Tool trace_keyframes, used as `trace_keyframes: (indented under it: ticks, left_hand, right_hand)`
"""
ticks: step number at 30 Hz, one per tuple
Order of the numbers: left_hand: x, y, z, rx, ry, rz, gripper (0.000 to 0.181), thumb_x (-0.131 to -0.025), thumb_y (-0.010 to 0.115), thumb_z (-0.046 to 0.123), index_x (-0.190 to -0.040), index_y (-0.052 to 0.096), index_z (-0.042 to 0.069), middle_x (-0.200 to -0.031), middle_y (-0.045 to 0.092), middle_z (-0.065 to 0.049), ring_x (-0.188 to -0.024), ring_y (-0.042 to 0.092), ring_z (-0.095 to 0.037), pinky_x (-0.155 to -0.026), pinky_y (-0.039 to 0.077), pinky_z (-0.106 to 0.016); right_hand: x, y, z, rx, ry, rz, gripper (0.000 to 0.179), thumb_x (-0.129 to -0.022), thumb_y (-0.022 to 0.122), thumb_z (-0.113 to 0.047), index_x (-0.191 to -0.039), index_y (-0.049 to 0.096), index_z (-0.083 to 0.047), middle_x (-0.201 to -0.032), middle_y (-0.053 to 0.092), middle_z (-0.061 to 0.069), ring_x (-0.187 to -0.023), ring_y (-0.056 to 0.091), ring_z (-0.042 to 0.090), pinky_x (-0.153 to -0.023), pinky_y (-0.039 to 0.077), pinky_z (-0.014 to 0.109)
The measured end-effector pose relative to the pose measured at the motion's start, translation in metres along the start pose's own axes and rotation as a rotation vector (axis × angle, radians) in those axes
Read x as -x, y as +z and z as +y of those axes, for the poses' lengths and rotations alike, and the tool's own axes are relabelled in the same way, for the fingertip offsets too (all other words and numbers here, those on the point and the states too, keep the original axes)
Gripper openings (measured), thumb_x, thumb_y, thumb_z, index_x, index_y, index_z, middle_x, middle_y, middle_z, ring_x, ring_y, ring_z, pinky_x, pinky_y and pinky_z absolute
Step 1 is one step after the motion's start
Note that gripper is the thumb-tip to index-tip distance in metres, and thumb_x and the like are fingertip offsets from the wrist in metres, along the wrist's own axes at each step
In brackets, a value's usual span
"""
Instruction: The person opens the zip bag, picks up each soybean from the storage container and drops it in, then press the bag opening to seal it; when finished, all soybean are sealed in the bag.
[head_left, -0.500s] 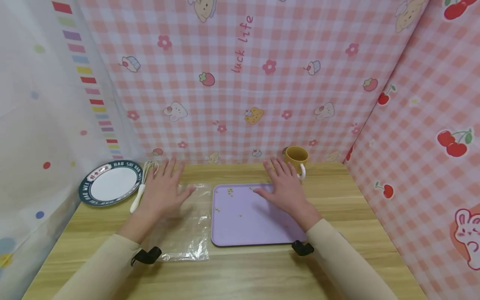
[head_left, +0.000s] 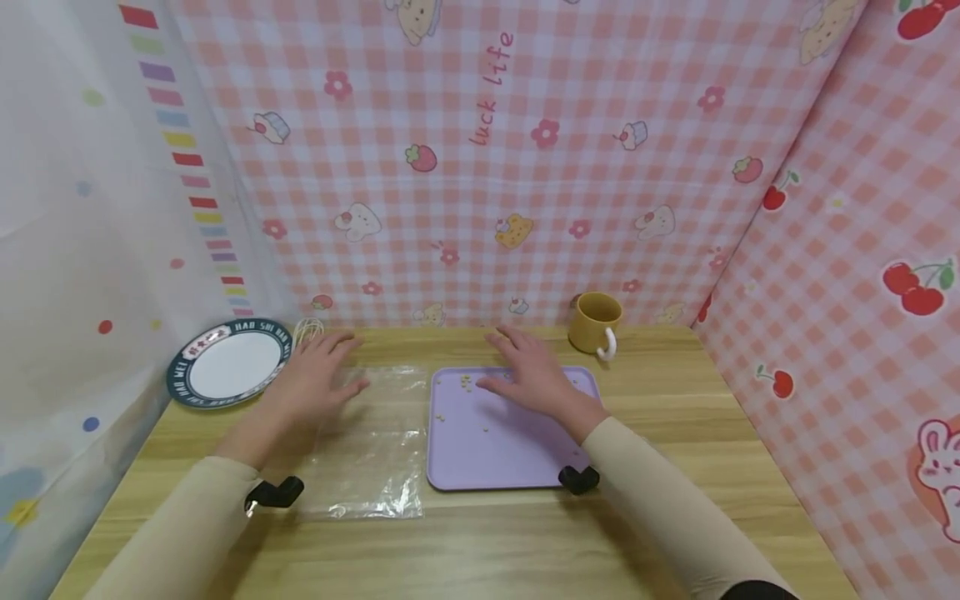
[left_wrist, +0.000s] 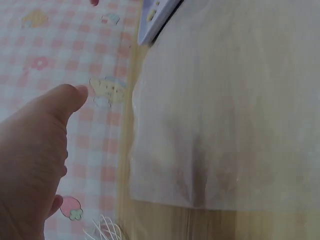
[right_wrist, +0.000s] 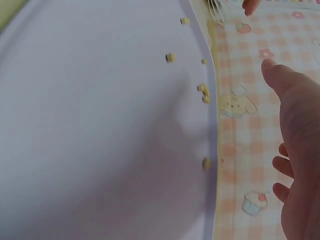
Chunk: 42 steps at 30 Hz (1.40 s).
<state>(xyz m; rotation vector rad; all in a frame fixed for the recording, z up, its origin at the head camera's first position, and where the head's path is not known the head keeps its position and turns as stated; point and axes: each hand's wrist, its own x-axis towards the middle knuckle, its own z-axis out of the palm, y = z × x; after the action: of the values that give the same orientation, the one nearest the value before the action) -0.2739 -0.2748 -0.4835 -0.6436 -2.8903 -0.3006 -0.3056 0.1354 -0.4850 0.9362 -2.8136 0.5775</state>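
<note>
My left hand [head_left: 307,387] hovers over the left side of a clear plastic bag [head_left: 371,475] lying flat on the table, fingers slightly bent and holding nothing. In the left wrist view its thumb [left_wrist: 72,97] points away from the fingers. A lilac tray [head_left: 480,462] lies to the right of the bag, with several small yellow bits [head_left: 466,381] scattered on it. Above the tray's back part is my right hand [head_left: 534,379], also holding nothing, its fingers loosely spread. The right wrist view shows the bits [right_wrist: 202,89] mostly near the tray's rim [right_wrist: 214,125].
A dark-rimmed white plate [head_left: 228,367] sits at the back left. Beside it a whisk [head_left: 308,329] is partly hidden behind my left hand. A yellow mug [head_left: 588,329] with a white handle stands at the back right. Checked cloth walls [head_left: 465,200] enclose the table [head_left: 465,550].
Both hands have moved a little left and their fingers have bent more. The right hand no longer overlaps the mug. Tray, bag and bits look the same.
</note>
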Motion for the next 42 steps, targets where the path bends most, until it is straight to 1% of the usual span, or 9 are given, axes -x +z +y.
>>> trace_keyframes:
  ticks: [4,8,11,19,25,30,34,39,42]
  left_hand:
    - [-0.005,0.001,-0.009,0.050,0.031,-0.004,0.071,-0.105,0.076,0.040,-0.159,0.053,0.000,-0.160,0.052,-0.025,-0.147,0.046,-0.051,-0.123,0.033,-0.073]
    - [-0.010,0.006,-0.015,0.090,0.047,-0.021,0.069,-0.103,0.079,0.037,-0.154,0.056,-0.003,-0.156,0.055,-0.027,-0.144,0.050,-0.051,-0.122,0.037,-0.070]
    - [-0.012,0.009,-0.018,0.124,0.032,-0.031,0.067,-0.102,0.081,0.035,-0.153,0.058,-0.002,-0.156,0.056,-0.027,-0.145,0.050,-0.050,-0.123,0.037,-0.069]
    - [-0.016,0.015,-0.027,0.197,-0.033,-0.072,0.066,-0.102,0.082,0.034,-0.154,0.059,0.002,-0.159,0.054,-0.025,-0.148,0.048,-0.050,-0.125,0.035,-0.068]
    - [-0.022,0.019,-0.035,0.255,-0.082,-0.127,0.064,-0.102,0.081,0.033,-0.154,0.061,0.003,-0.160,0.054,-0.025,-0.148,0.048,-0.051,-0.125,0.034,-0.068]
    - [-0.027,0.022,-0.039,0.268,-0.046,-0.124,0.056,-0.100,0.084,0.029,-0.144,0.068,-0.001,-0.147,0.065,-0.025,-0.140,0.057,-0.049,-0.121,0.041,-0.066]
    - [-0.031,0.026,-0.039,0.301,-0.018,-0.118,0.047,-0.097,0.087,0.025,-0.134,0.074,0.000,-0.132,0.074,-0.019,-0.128,0.066,-0.044,-0.115,0.048,-0.063]
    - [-0.035,0.033,-0.037,0.310,-0.004,-0.111,0.043,-0.095,0.089,0.025,-0.130,0.076,0.003,-0.121,0.076,-0.013,-0.115,0.071,-0.035,-0.107,0.055,-0.058]
    - [-0.037,0.037,-0.036,0.291,0.014,-0.097,0.043,-0.094,0.089,0.024,-0.129,0.076,0.003,-0.121,0.076,-0.013,-0.112,0.071,-0.035,-0.105,0.056,-0.058]
  right_hand:
    - [-0.017,0.010,-0.009,-0.042,-0.014,-0.019,0.083,-0.100,0.080,-0.051,-0.165,0.050,-0.009,-0.171,0.043,0.021,-0.156,0.042,0.043,-0.127,0.033,0.065]
    - [-0.033,0.021,-0.020,-0.036,-0.032,-0.068,0.081,-0.102,0.077,-0.054,-0.166,0.050,-0.011,-0.169,0.046,0.019,-0.155,0.044,0.041,-0.127,0.036,0.062]
    - [-0.044,0.028,-0.027,-0.057,-0.041,-0.096,0.080,-0.103,0.076,-0.054,-0.166,0.050,-0.012,-0.168,0.048,0.016,-0.154,0.045,0.039,-0.127,0.037,0.060]
    - [-0.066,0.046,-0.041,-0.118,-0.059,-0.103,0.072,-0.103,0.079,-0.046,-0.159,0.057,-0.007,-0.157,0.058,0.014,-0.142,0.057,0.034,-0.120,0.046,0.052]
    - [-0.083,0.060,-0.052,-0.091,-0.041,-0.150,0.069,-0.103,0.078,-0.046,-0.158,0.059,-0.008,-0.151,0.062,0.013,-0.139,0.058,0.031,-0.119,0.047,0.046]
    - [-0.096,0.070,-0.059,-0.086,-0.031,-0.180,0.066,-0.103,0.079,-0.044,-0.157,0.060,-0.010,-0.152,0.062,0.013,-0.141,0.057,0.031,-0.122,0.045,0.045]
    - [-0.102,0.077,-0.062,-0.093,-0.019,-0.197,0.066,-0.102,0.081,-0.042,-0.156,0.061,-0.011,-0.150,0.064,0.012,-0.137,0.060,0.029,-0.120,0.047,0.044]
    - [-0.110,0.084,-0.069,-0.120,-0.017,-0.220,0.064,-0.100,0.084,-0.039,-0.154,0.063,-0.012,-0.146,0.066,0.011,-0.131,0.063,0.027,-0.116,0.050,0.043]
    - [-0.114,0.087,-0.075,-0.083,-0.031,-0.232,0.061,-0.098,0.085,-0.038,-0.152,0.067,-0.014,-0.143,0.067,0.010,-0.128,0.064,0.026,-0.114,0.051,0.041]
